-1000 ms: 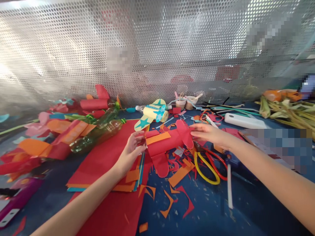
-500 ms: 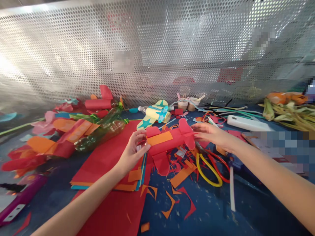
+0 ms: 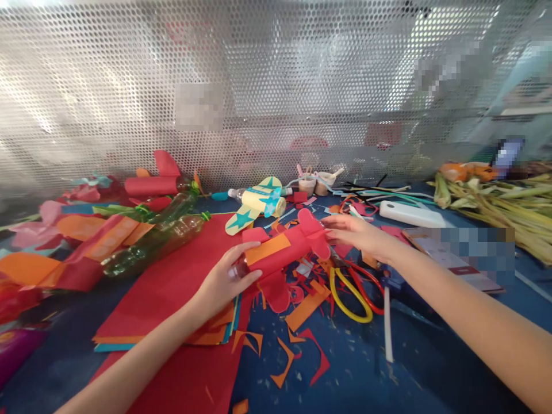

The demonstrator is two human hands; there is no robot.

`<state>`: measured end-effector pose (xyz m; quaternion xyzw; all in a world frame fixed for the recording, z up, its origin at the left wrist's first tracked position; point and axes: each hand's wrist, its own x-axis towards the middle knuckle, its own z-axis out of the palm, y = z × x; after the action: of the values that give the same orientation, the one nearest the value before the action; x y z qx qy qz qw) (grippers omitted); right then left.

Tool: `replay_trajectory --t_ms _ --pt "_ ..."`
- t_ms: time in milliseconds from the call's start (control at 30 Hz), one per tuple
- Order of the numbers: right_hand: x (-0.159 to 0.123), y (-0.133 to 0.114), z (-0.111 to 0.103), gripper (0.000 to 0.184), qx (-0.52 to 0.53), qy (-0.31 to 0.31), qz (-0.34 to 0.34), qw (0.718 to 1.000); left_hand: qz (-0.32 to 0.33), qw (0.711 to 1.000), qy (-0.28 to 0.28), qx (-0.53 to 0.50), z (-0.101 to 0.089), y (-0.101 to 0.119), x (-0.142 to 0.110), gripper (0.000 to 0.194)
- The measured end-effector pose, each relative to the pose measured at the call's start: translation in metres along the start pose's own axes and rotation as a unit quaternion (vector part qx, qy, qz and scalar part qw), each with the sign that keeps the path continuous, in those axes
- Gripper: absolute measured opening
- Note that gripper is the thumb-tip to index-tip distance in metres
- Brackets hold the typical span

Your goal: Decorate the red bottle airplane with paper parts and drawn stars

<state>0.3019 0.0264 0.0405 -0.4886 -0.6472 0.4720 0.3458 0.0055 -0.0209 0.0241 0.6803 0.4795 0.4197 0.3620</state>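
A red paper aeroplane (image 3: 282, 250) built on a bottle, with an orange strip across its body, is held above the blue table. My left hand (image 3: 226, 276) is wrapped round its front end at the bottle neck. My right hand (image 3: 356, 236) has its fingers pressed on the red tail fin at the rear end. A red wing hangs down below the body. Red and orange paper sheets (image 3: 172, 293) lie under my left arm.
A yellow aeroplane with teal stars (image 3: 256, 204), green bottles (image 3: 150, 238) and another red aeroplane (image 3: 153, 181) lie behind and left. Yellow and red scissors (image 3: 351, 287), a white stick (image 3: 387, 325), paper scraps, a white case (image 3: 409, 214) and green stalks (image 3: 495, 204) sit right. A perforated metal screen backs the table.
The view has shifted a little left and down. Both hands keep hold of the red aeroplane, which is now tilted with its tail slightly higher.
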Motion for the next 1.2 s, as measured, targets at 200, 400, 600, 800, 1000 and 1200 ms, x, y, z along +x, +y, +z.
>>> replay_trajectory --t_ms 200,400,600,800,1000,1200 --pt "-0.001 -0.013 -0.009 0.025 -0.109 0.007 -0.002 0.994 -0.003 1.000 0.011 0.019 0.003 -0.002 0.003 0.041" --pt "-0.041 -0.041 -0.048 0.012 -0.276 0.066 -0.007 0.959 -0.008 0.999 0.014 0.030 0.004 -0.001 0.004 0.044" --pt "-0.110 -0.018 -0.055 0.027 -0.513 0.043 0.104 0.851 -0.008 0.999 0.005 0.031 0.004 -0.005 0.006 0.052" --pt "-0.145 0.020 -0.040 0.025 -0.530 0.080 0.068 0.841 -0.002 0.998 -0.018 0.052 0.005 -0.013 0.007 0.059" --pt "-0.142 0.046 -0.030 0.036 -0.524 0.139 0.031 0.840 0.020 0.995 -0.012 0.092 0.005 -0.011 0.006 0.055" --pt "-0.137 0.033 -0.026 0.029 -0.499 0.215 0.030 0.839 0.028 0.996 -0.021 0.084 0.005 -0.018 0.004 0.057"
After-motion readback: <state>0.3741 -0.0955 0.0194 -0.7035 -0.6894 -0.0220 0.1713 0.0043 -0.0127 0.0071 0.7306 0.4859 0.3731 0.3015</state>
